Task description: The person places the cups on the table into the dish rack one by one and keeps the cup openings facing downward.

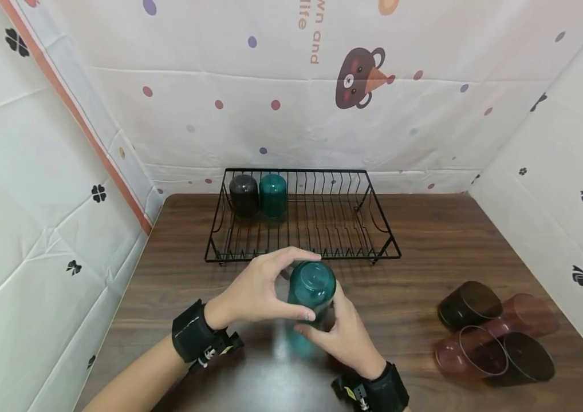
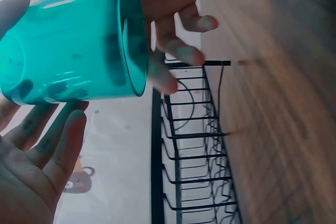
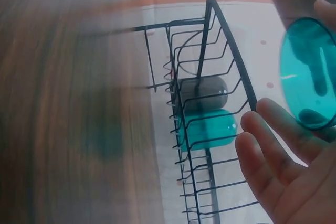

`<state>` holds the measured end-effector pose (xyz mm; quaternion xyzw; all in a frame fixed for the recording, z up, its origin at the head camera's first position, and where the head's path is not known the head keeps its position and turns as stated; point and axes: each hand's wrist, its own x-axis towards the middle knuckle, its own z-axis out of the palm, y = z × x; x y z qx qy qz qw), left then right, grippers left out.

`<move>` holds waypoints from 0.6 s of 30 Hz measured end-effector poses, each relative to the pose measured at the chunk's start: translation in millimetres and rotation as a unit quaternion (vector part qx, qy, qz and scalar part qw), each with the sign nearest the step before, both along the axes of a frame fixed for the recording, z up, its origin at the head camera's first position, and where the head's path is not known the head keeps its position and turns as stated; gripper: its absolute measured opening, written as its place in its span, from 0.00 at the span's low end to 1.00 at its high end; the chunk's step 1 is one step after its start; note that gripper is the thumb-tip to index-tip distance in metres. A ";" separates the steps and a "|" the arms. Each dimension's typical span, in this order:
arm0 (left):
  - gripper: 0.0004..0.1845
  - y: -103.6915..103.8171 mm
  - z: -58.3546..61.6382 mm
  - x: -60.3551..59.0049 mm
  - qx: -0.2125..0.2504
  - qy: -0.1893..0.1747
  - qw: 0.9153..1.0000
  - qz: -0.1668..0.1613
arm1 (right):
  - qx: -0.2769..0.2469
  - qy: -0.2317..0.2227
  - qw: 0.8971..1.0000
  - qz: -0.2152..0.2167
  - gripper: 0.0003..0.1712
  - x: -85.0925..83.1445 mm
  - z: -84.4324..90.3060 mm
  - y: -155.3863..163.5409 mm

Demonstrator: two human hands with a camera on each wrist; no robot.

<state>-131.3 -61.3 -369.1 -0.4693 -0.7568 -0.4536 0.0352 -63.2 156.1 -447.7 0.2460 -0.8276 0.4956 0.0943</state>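
Both hands meet on one teal cup [image 1: 312,284], held base-up above the table [image 1: 425,240] just in front of the black wire rack [image 1: 302,214]. Left hand [image 1: 257,289] curls over its top and side, thumb and fingers wrapped around it. Right hand [image 1: 345,332] touches it from below with fingers [image 3: 273,150] loosely straight, spread.
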 end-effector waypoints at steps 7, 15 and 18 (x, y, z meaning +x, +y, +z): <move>0.44 -2.8 21.2 -14.8 0.020 -0.009 1.000 0.022 | 0.006 -0.014 0.999 -0.049 0.42 0.9 1.2 -0.2; 0.43 -5.1 33.4 -37.8 -0.007 -0.005 0.999 0.047 | 0.014 -0.006 0.998 -0.057 0.24 1.9 0.2 -1.8; 0.42 -5.0 35.7 -50.6 -0.017 -0.004 0.998 0.063 | 0.010 0.016 0.999 -0.050 0.20 1.6 0.4 -2.4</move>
